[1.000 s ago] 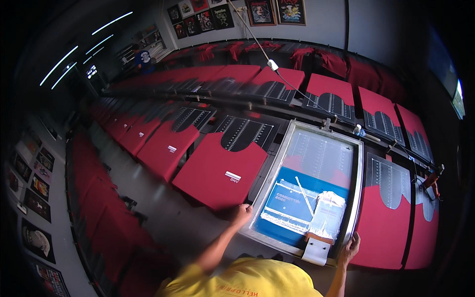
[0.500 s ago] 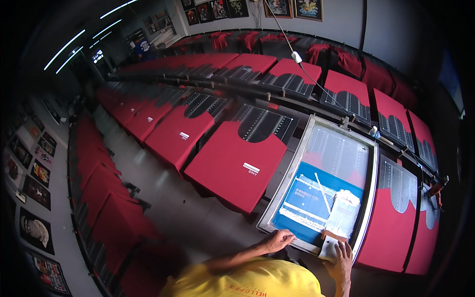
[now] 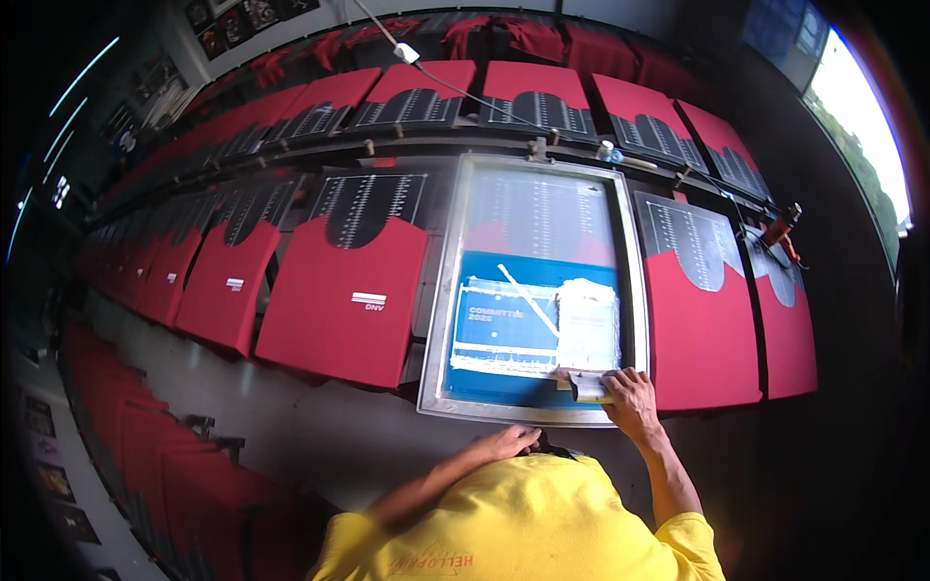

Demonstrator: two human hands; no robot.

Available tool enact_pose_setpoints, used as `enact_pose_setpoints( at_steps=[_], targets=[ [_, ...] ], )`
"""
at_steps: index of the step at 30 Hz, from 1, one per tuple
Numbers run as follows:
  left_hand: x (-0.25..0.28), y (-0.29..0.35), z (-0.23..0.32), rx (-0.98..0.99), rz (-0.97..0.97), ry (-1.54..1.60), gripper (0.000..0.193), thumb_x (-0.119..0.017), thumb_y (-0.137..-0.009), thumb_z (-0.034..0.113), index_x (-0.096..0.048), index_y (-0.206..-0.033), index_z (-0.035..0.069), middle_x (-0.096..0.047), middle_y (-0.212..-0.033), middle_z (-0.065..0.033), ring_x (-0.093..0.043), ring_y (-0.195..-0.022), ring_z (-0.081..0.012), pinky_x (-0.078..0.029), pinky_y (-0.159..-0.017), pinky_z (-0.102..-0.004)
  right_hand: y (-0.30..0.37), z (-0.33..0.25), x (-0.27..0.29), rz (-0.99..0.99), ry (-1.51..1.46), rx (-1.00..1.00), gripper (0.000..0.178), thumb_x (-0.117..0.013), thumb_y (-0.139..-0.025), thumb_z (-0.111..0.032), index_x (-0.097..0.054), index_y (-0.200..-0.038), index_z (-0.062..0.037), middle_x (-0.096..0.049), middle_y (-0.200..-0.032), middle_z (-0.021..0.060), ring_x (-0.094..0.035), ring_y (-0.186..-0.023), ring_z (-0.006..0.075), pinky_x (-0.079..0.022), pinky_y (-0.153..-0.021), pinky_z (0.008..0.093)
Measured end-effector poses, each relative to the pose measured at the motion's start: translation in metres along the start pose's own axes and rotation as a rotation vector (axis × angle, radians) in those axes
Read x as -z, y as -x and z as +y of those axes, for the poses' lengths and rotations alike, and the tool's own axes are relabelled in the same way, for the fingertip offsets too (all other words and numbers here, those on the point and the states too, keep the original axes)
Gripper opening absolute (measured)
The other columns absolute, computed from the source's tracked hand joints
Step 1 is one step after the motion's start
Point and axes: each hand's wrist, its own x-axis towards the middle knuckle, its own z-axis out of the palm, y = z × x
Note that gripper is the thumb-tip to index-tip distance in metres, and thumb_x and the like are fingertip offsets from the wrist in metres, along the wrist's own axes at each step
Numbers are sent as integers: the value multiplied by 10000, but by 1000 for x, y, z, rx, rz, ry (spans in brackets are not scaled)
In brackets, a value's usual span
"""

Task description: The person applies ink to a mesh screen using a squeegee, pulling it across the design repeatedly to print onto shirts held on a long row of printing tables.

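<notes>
A silk-screen printing frame [image 3: 441,320] with a metal border lies over one of the shirt boards in front of me. Its mesh is blue in the near half, with white tape strips [image 3: 504,352] and a white patch [image 3: 588,324] of tape or ink at the right. My right hand [image 3: 632,395] is closed round the end of a squeegee [image 3: 588,386], held at the mesh's near right, just below the white patch. My left hand [image 3: 511,443] rests by my waist, just short of the frame's near edge. Its fingers look loosely stretched, with nothing visible in them.
Red shirts [image 3: 339,300] on dark boards stand in a row left of the frame, and more red shirts [image 3: 702,334] lie right of it. A rail [image 3: 387,145] runs behind, with another row beyond. A cable with a white connector [image 3: 406,52] hangs above. An orange tool [image 3: 781,228] sits far right.
My view has swung right, so the frame appears nearer the middle. My left hand has come off the frame's near edge toward my waist. The squeegee is still in my right hand, now tilted differently.
</notes>
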Motion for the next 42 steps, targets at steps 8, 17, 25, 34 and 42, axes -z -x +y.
enact_pose_setpoints(
  at_steps=[8,17,25,34,42],
  targets=[
    [-55,-61,-27,-65,-88,199,691,-376,-1006,603,-598,-1220,-16,-632,-1037,-74,-581,-924,-150,-487,-857,-296,2,30,14,153,-50,-48,406,-780,-674,-171,-655,-1056,-118,-663,-1046,9,-595,-952,230,-439,-806,397],
    [-77,-78,-45,-224,166,277,532,-344,-1068,442,-604,-928,0,-615,-856,-48,-553,-836,-137,-460,-808,-293,-100,97,7,123,-67,-103,309,-780,-678,-114,-662,-963,-97,-653,-912,50,-613,-903,254,-462,-794,384],
    [-83,-70,-27,-194,268,194,544,-327,-1072,453,-521,-798,25,-544,-749,-24,-500,-723,-125,-434,-741,-282,-142,121,-13,186,-67,-20,311,-789,-657,-112,-667,-942,-99,-665,-912,44,-623,-908,257,-471,-808,390],
    [-81,-60,0,-167,281,235,458,-356,-1079,391,-480,-795,54,-474,-676,2,-429,-612,-99,-392,-602,-269,-61,79,-8,-27,1,-9,340,-808,-689,-183,-661,-987,-108,-663,-988,33,-586,-963,232,-433,-840,379],
    [-67,-64,-10,-81,138,288,500,-386,-1062,440,-527,-804,36,-520,-688,-10,-466,-647,-106,-415,-659,-266,-6,50,-7,11,-30,-56,395,-802,-686,-202,-651,-1036,-100,-644,-1024,44,-568,-1008,233,-419,-852,375]
  ],
)
